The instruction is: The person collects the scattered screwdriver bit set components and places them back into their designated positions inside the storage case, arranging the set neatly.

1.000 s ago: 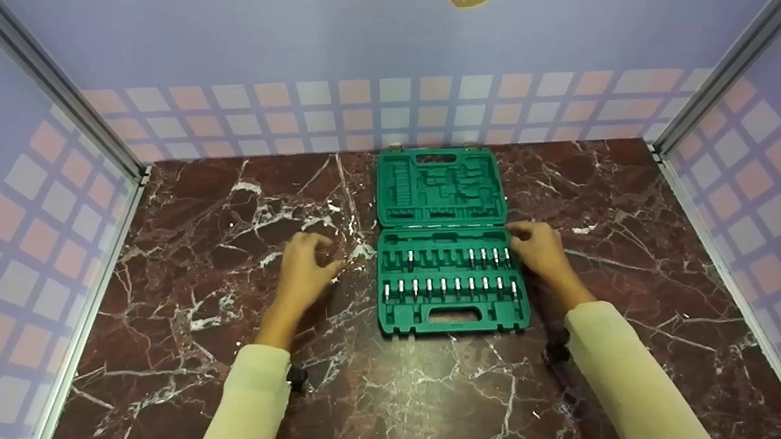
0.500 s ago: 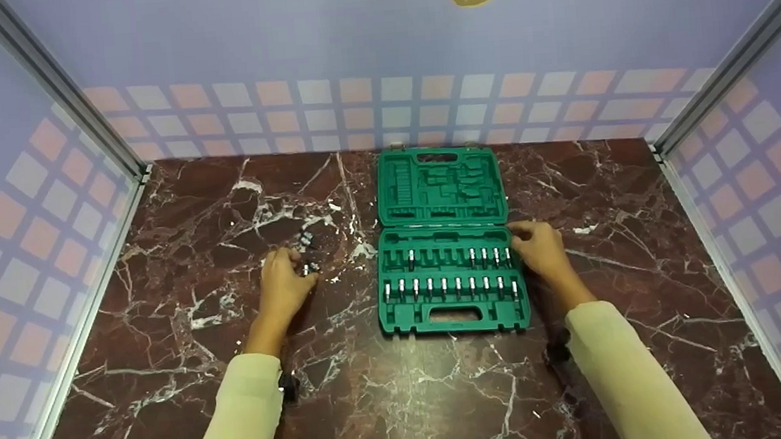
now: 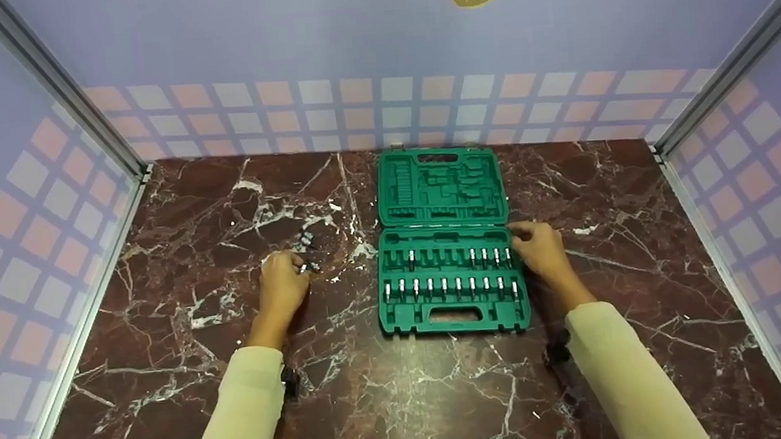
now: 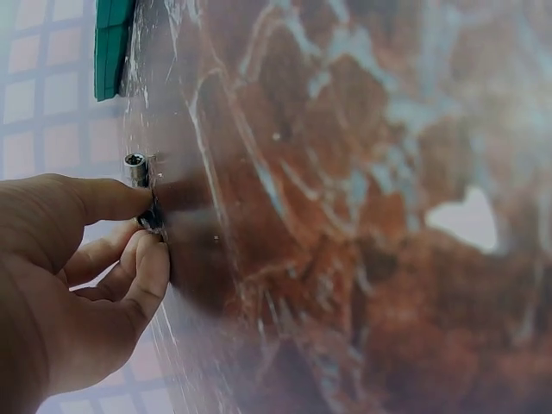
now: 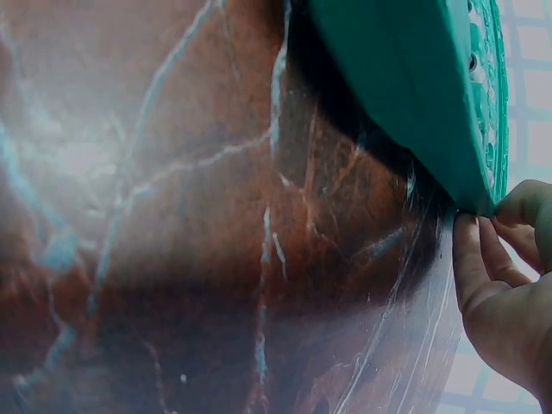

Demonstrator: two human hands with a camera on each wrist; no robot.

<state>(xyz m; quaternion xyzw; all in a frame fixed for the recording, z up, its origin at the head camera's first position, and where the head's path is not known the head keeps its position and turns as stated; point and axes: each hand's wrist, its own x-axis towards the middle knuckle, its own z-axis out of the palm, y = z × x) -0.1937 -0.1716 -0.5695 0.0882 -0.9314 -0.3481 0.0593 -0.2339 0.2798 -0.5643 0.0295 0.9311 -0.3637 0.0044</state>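
Note:
An open green case [image 3: 448, 233] lies on the marble table, with two rows of silver bits in its lower half and several bare slots in the upper row. Left of it, a few small metal bits [image 3: 304, 240] lie on the table. My left hand [image 3: 283, 282] is at this group; in the left wrist view its thumb and fingers [image 4: 148, 259] pinch a small dark piece beside a silver socket [image 4: 135, 166]. My right hand [image 3: 540, 251] grips the case's right edge near the hinge, thumb above and fingers below in the right wrist view [image 5: 509, 276].
Purple walls with pink and white squares [image 3: 395, 89] stand behind and at both sides. White crumbs [image 3: 334, 208] are scattered on the table [image 3: 406, 402] between the metal bits and the case.
My left hand has moved left and slightly towards me, from beside the case to the metal bits, and its fingers have closed together. My right hand has stayed at the case.

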